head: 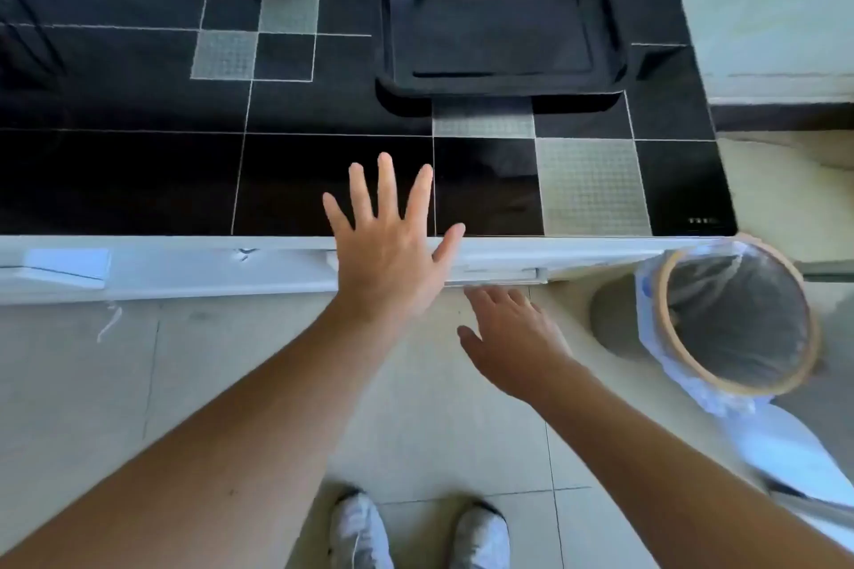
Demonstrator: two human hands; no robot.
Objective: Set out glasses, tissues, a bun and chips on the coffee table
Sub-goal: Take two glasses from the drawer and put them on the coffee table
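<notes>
Fingers (386,180) of the left hand (393,254) are spreading wide and straight over the near edge of the black tiled desk (138,180), holding nothing. Right hand (513,337) is reaching, fingers loosely extended, under the white desk front. Black tray (501,83) is sitting at the desk's far side; lined bin (735,319) is standing on the floor beside it. Glasses, tissues, bun and chips are out of view.

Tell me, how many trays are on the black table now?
1. One black rectangular plastic tray sits at the far right part of the black tiled coffee table. No other tray is visible.
</notes>
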